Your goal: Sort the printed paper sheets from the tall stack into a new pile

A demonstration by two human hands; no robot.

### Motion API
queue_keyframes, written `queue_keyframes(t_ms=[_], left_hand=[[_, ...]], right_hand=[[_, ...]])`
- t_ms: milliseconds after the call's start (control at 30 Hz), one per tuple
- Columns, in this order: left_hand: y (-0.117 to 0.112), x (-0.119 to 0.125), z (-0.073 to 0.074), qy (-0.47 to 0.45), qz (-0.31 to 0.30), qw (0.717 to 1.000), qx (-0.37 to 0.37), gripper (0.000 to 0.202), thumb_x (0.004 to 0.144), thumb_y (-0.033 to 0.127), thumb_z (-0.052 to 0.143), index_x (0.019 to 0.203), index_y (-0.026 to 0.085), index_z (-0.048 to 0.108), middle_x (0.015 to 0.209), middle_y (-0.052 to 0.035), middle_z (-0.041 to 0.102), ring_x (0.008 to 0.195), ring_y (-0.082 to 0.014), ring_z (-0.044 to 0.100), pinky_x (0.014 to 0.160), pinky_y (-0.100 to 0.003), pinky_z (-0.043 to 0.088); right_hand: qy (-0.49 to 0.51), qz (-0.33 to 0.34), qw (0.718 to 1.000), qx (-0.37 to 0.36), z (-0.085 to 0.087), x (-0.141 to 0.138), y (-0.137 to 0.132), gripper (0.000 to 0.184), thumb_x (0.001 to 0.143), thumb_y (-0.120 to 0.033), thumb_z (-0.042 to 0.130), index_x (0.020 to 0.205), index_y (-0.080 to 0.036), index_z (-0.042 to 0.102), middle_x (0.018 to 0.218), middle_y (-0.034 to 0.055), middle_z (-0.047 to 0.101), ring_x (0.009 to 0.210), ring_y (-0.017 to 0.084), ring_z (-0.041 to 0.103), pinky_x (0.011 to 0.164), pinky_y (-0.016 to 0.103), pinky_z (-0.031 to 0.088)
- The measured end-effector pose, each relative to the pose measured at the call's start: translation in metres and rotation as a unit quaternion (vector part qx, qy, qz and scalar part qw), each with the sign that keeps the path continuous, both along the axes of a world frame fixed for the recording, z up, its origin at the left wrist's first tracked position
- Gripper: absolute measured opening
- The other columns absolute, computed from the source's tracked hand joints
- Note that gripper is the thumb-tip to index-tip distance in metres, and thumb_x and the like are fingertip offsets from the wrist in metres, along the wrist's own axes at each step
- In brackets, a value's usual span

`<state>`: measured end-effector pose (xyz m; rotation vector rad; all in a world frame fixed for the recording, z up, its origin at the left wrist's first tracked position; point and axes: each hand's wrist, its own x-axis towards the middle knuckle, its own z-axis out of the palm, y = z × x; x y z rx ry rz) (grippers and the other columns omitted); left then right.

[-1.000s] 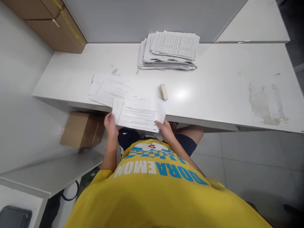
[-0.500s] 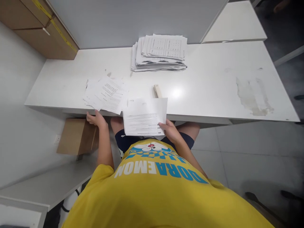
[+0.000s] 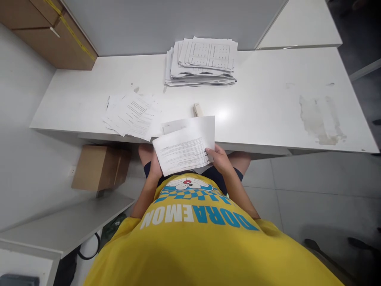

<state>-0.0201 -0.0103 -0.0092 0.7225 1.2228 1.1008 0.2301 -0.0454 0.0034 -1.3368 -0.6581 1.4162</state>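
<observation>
Printed paper sheets (image 3: 184,149) are held over my lap at the desk's front edge, fanned slightly out of line with each other. My right hand (image 3: 218,156) pinches their right side, thumb on top. At their left edge is my left hand (image 3: 155,165), its fingers mostly hidden behind the paper; it appears to grip that side. Just beyond the sheets a small cream-coloured stapler-like object (image 3: 197,110) lies on the desk, its near end covered by the paper. To the left, several loose printed sheets (image 3: 127,115) lie spread near the desk edge.
A thick stack of printed papers (image 3: 202,63) rests at the back of the white desk (image 3: 262,99), against a grey panel. Cardboard boxes stand at the back left (image 3: 71,43) and below the desk (image 3: 92,169). Stained, peeled patches (image 3: 321,121) mark the desk's right end.
My left hand has moved right, from beside the loose sheets to the left edge of the held papers. The held sheets have shifted apart and tilted.
</observation>
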Motion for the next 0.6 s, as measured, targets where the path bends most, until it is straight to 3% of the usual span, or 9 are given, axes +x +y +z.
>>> queue_keyframes(t_ms=[100,233,300,467,533,600], left_hand=[[0.007,-0.011,0.001,0.014,0.001,0.999,0.033,0.072,0.086,0.082,0.038,0.106,0.021,0.070,0.109,-0.0095,0.074,0.121,-0.0322,0.063,0.092,-0.044,0.058],[0.010,-0.014,-0.002,0.048,0.005,0.997,0.052,0.058,0.075,0.068,0.070,0.104,0.018,0.071,0.103,-0.0104,0.076,0.110,-0.0305,0.068,0.090,-0.040,0.057],[0.011,-0.012,-0.003,0.051,0.023,0.997,0.056,0.058,0.071,0.065,0.075,0.102,0.015,0.072,0.098,-0.0108,0.076,0.101,-0.0282,0.071,0.086,-0.037,0.057],[0.019,-0.026,0.008,0.106,0.163,0.977,0.082,0.062,0.065,0.069,0.075,0.089,0.012,0.072,0.084,-0.0080,0.074,0.077,-0.0196,0.070,0.071,-0.029,0.055],[0.024,-0.043,0.017,0.135,0.226,0.958,0.110,0.060,0.067,0.069,0.074,0.087,0.012,0.070,0.083,-0.0067,0.073,0.078,-0.0185,0.069,0.071,-0.028,0.054],[0.026,-0.065,0.027,0.169,0.284,0.931,0.157,0.057,0.073,0.069,0.068,0.087,0.014,0.066,0.084,-0.0056,0.071,0.085,-0.0187,0.068,0.075,-0.029,0.055]], right_hand=[[0.002,-0.011,1.000,0.009,0.000,-0.003,0.000,0.040,0.071,-0.043,0.071,0.105,-0.022,0.071,0.086,0.0018,0.073,0.090,0.026,0.066,0.075,0.036,0.054],[-0.025,-0.021,0.999,0.008,-0.003,-0.009,-0.002,0.043,0.074,-0.045,0.068,0.110,-0.022,0.069,0.086,0.0022,0.072,0.089,0.025,0.066,0.073,0.034,0.054],[-0.051,-0.017,0.999,0.005,-0.006,-0.011,-0.002,0.044,0.076,-0.048,0.066,0.110,-0.021,0.069,0.088,0.0032,0.073,0.088,0.025,0.066,0.073,0.035,0.055],[-0.142,0.015,0.988,0.059,-0.009,-0.002,0.006,0.045,0.084,-0.054,0.056,0.111,-0.021,0.069,0.096,0.0052,0.074,0.077,0.023,0.068,0.072,0.040,0.057],[-0.215,0.050,0.971,0.094,0.000,0.006,0.014,0.043,0.088,-0.051,0.051,0.116,-0.023,0.069,0.098,0.0048,0.074,0.070,0.021,0.067,0.073,0.042,0.058],[-0.295,0.080,0.940,0.153,0.016,0.015,0.027,0.041,0.091,-0.045,0.050,0.122,-0.025,0.067,0.108,0.0045,0.074,0.079,0.022,0.070,0.083,0.045,0.058]])
